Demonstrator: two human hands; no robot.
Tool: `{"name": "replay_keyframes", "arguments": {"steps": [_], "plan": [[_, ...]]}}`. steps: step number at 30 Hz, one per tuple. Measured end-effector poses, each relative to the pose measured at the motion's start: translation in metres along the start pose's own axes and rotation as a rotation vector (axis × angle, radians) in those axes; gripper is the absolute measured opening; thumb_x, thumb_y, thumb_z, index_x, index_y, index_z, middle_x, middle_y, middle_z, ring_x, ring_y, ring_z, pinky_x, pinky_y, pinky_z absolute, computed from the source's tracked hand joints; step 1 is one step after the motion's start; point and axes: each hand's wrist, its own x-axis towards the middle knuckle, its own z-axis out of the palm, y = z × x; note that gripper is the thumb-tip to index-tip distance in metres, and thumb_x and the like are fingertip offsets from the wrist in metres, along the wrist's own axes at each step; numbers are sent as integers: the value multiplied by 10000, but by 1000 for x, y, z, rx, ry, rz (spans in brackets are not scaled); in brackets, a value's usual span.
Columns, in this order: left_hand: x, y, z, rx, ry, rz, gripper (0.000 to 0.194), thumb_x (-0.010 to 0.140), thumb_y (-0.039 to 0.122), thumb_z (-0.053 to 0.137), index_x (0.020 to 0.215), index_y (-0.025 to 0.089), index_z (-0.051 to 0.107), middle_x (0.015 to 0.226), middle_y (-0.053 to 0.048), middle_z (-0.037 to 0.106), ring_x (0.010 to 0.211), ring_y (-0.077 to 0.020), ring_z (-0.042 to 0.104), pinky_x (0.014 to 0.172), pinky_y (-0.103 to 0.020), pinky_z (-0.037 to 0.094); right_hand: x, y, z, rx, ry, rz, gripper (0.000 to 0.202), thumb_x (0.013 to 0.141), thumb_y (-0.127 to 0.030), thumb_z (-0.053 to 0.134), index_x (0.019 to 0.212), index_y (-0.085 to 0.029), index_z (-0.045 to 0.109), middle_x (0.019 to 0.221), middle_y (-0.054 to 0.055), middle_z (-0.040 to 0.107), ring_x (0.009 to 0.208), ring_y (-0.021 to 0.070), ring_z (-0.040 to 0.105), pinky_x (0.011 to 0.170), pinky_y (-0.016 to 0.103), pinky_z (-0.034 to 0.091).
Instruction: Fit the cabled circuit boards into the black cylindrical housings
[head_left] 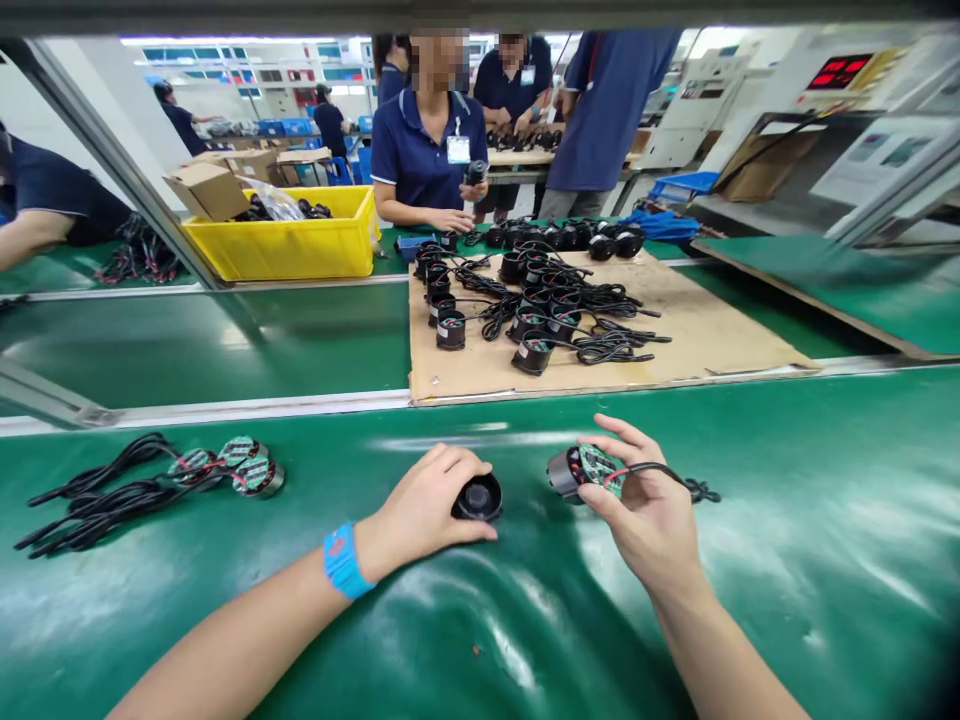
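Left hand point(429, 503) is cupping a black housing point(480, 498) on the green mat point(810, 470), open end facing up. Right hand point(654, 508) is holding a motor point(564, 476) near it, board point(598, 466) showing, cable point(651, 467) running rightward. Three more motors point(259, 478) are lying at left, leads point(105, 518) bunched. Beyond, cabled housings point(533, 352) are sitting on cardboard point(712, 335); a co-worker point(420, 145) is standing behind, holding a dark part point(475, 173).

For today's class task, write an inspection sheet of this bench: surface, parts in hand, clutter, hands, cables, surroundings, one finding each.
Surface: green bench top, glossy, rippled near the front.
Parts: black housing; motor with green circuit board, held apart from it.
Clutter: three similar motors grouped at left.
Hands: left hand grips the housing; right hand holds the motor.
Cables: black cables bundled beside the grouped motors; another lead on the held motor.
Surroundings: cardboard sheet bearing housings, yellow bin, co-workers.
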Motion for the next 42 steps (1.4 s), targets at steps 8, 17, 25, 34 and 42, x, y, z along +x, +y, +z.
{"name": "replay_keyframes", "arguments": {"steps": [8,17,25,34,42], "plan": [[-66,6,22,-230,4,-190,842,579,481,970,1268,225,558,1195,-71,670,1054,-287,607,923,-396,469,-34,-31,46,-128,-260,-174,519,818,-619,749,1220,-303,665,1411,102,530,1360,365,450,1110,576,382],[-63,0,24,-258,-14,-174,744,618,489,951,1233,226,626,1069,-65,673,993,-284,606,879,-388,419,-43,-28,68,-390,-492,-458,619,780,-688,744,1198,-243,641,1418,134,545,1385,383,434,1115,563,352],[-64,0,25,-210,-50,-168,604,715,412,889,1222,229,618,1123,-76,674,1017,-289,606,888,-398,431,-51,-24,72,-355,-628,-312,438,910,-506,666,1237,-238,555,1383,125,620,1398,353,464,1121,603,319],[-69,-11,14,-538,48,-109,1128,561,788,822,1450,233,404,1421,-154,524,1296,-366,500,1106,-491,369,-47,-18,70,-347,-448,-348,393,917,-500,676,1202,-252,565,1105,51,757,1101,290,693,1141,574,234],[-67,-24,23,-844,258,-255,1104,604,858,705,1458,242,374,1320,-143,538,1214,-320,528,995,-421,417,-45,-15,65,-367,-379,-338,531,895,-513,711,1330,-271,525,1218,78,736,1129,303,699,1129,595,338]]}}
